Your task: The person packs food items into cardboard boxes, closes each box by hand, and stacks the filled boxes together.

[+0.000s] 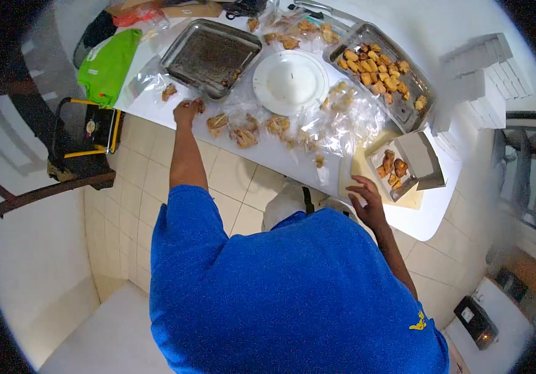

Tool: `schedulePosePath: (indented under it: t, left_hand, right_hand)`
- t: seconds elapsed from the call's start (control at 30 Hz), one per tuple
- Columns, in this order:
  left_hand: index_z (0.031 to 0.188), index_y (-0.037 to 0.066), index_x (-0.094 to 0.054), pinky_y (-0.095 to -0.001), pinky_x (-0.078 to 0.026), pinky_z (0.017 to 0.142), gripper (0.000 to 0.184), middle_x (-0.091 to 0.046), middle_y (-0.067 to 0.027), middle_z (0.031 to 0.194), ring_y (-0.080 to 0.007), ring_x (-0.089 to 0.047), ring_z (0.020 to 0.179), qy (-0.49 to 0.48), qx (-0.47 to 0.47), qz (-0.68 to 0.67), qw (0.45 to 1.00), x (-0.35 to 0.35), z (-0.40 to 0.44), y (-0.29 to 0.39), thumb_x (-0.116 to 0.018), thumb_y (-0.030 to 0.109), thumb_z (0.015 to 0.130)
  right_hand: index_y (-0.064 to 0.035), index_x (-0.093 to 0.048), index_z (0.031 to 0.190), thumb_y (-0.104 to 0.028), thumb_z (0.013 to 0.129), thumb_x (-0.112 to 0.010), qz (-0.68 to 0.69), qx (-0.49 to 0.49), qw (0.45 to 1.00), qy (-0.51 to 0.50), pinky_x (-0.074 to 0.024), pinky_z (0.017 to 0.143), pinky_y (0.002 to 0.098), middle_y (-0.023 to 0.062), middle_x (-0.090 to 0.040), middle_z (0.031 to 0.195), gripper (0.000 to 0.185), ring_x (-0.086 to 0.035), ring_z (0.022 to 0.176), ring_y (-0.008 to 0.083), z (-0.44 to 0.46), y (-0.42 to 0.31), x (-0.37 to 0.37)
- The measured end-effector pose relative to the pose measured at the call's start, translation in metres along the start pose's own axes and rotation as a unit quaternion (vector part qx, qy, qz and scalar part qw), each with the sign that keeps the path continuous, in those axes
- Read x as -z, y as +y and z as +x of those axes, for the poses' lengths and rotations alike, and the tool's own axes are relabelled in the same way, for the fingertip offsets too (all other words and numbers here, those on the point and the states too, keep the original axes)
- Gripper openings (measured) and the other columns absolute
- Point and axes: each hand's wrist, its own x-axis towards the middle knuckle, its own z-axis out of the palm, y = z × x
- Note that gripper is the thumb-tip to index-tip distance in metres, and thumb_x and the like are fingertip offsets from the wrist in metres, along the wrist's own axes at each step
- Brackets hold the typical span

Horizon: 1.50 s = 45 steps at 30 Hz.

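My left hand (186,112) reaches to the table's front edge, its fingers closed on a brown piece of food (200,106) that looks like fried chicken. Beside it lies another brown piece in clear plastic (169,92). Bagged food pieces (243,134) rest to its right along the edge. My right hand (367,201) is at the near side of an open cardboard box (431,167), fingers apart and slightly bent, with nothing visible in them. Several browned pieces (398,167) sit inside that box.
A dark metal tray (208,53) stands at the back left, and a white plate (291,82) is in the middle. Another metal tray (414,115) holds several golden pieces. White boxes (483,93) are stacked at the right. A green bag (109,68) hangs over the left edge.
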Motion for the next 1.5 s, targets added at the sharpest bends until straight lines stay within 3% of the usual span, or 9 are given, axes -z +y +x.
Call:
schedulePosePath:
  t: [0.1, 0.27, 0.4, 0.5, 0.73, 0.97, 1.17, 1.27, 1.5]
  left_hand:
    - [0.093, 0.003, -0.057, -0.0316, -0.050, 0.067, 0.017, -0.063, -0.0094, 0.087, -0.0180, -0.060, 0.075, -0.057, -0.011, -0.263, 0.963, 0.004, -0.024, 0.022, -0.062, 0.017, 0.085]
    - [0.102, 0.005, -0.054, -0.0351, -0.054, 0.074, 0.023, -0.061, -0.0143, 0.105, -0.0263, -0.061, 0.095, -0.002, 0.144, -0.438, 0.887, 0.029, -0.102, 0.127, -0.049, 0.026, 0.094]
    - [0.120, 0.013, -0.044, -0.0405, -0.054, 0.080, 0.032, -0.057, -0.0109, 0.114, -0.0312, -0.059, 0.102, -0.054, 0.074, -0.509, 0.856, 0.011, -0.155, 0.167, -0.054, 0.025, 0.092]
    - [0.120, 0.013, -0.036, -0.0346, -0.056, 0.070, 0.054, -0.055, -0.0107, 0.108, -0.0268, -0.061, 0.093, -0.166, 0.053, -0.536, 0.826, -0.024, -0.207, 0.224, -0.070, 0.006, 0.079]
    - [0.121, 0.005, -0.037, -0.0296, -0.051, 0.077, 0.061, -0.051, -0.0091, 0.105, -0.0183, -0.058, 0.093, -0.304, -0.127, -0.327, 0.886, -0.106, -0.317, 0.330, -0.074, 0.003, 0.074]
    - [0.112, 0.001, -0.045, -0.0319, -0.047, 0.079, 0.053, -0.053, -0.0108, 0.102, -0.0193, -0.056, 0.089, -0.340, -0.240, -0.147, 0.897, -0.143, -0.369, 0.342, -0.078, 0.017, 0.073]
    - [0.123, 0.002, -0.042, -0.0338, -0.042, 0.093, 0.060, -0.052, -0.0112, 0.110, -0.0205, -0.052, 0.105, -0.437, -0.338, -0.117, 0.825, -0.186, -0.389, 0.310, -0.075, 0.016, 0.074]
    - [0.126, 0.004, -0.042, -0.0354, -0.037, 0.100, 0.060, -0.050, -0.0096, 0.119, -0.0214, -0.047, 0.115, -0.498, -0.274, -0.178, 0.803, -0.189, -0.395, 0.316, -0.074, 0.013, 0.076]
    - [0.092, 0.003, -0.066, -0.0289, -0.053, 0.075, 0.014, -0.063, -0.0074, 0.089, -0.0167, -0.063, 0.082, -0.596, -0.308, 0.024, 0.741, -0.193, -0.389, 0.349, -0.068, 0.005, 0.079]
  right_hand:
    - [-0.0095, -0.066, 0.098, 0.002, 0.073, -0.066, -0.012, -0.043, 0.999, -0.025, -0.0406, 0.097, 0.0394, 0.0127, -0.058, 0.118, 0.028, -0.051, 0.115, 0.0304, -0.008, -0.004, -0.006]
    - [-0.0081, -0.065, 0.098, 0.001, 0.075, -0.065, 0.001, -0.065, 0.998, -0.001, -0.0441, 0.093, 0.0371, 0.0119, -0.059, 0.116, 0.025, -0.055, 0.110, 0.0295, -0.011, 0.006, -0.008]
    - [-0.0049, -0.064, 0.099, -0.005, 0.082, -0.062, 0.041, -0.035, 0.999, 0.008, -0.0467, 0.088, 0.0352, 0.0127, -0.061, 0.111, 0.017, -0.060, 0.101, 0.0288, 0.020, -0.003, -0.010]
    - [-0.0051, -0.059, 0.114, -0.008, 0.085, -0.063, 0.171, -0.080, 0.982, 0.008, -0.0488, 0.086, 0.0331, 0.0073, -0.056, 0.120, 0.030, -0.055, 0.105, 0.0195, 0.057, -0.020, -0.015]
    - [-0.0117, -0.039, 0.137, -0.023, 0.074, -0.077, 0.142, -0.027, 0.971, 0.188, -0.0463, 0.090, 0.0368, 0.0075, -0.053, 0.124, 0.074, -0.049, 0.114, 0.0193, 0.125, -0.097, 0.031]
    - [-0.0073, -0.055, 0.122, -0.024, 0.088, -0.063, 0.393, -0.139, 0.903, 0.103, -0.0485, 0.080, 0.0270, 0.0073, -0.061, 0.105, 0.038, -0.059, 0.090, 0.0117, 0.079, -0.066, 0.068]
    - [-0.0047, -0.068, 0.094, -0.021, 0.086, -0.065, 0.234, -0.127, 0.944, 0.194, -0.0496, 0.070, 0.0262, 0.0051, -0.067, 0.081, 0.018, -0.062, 0.076, 0.0101, 0.008, -0.015, 0.065]
    - [-0.0052, -0.069, 0.090, -0.019, 0.085, -0.065, 0.213, -0.135, 0.951, 0.181, -0.0505, 0.070, 0.0296, 0.0075, -0.069, 0.082, 0.015, -0.064, 0.074, 0.0146, -0.021, 0.005, 0.057]
    - [-0.0049, -0.067, 0.095, -0.011, 0.083, -0.063, 0.208, -0.117, 0.964, 0.116, -0.0505, 0.071, 0.0312, 0.0087, -0.068, 0.085, 0.014, -0.065, 0.078, 0.0196, -0.044, 0.029, 0.064]
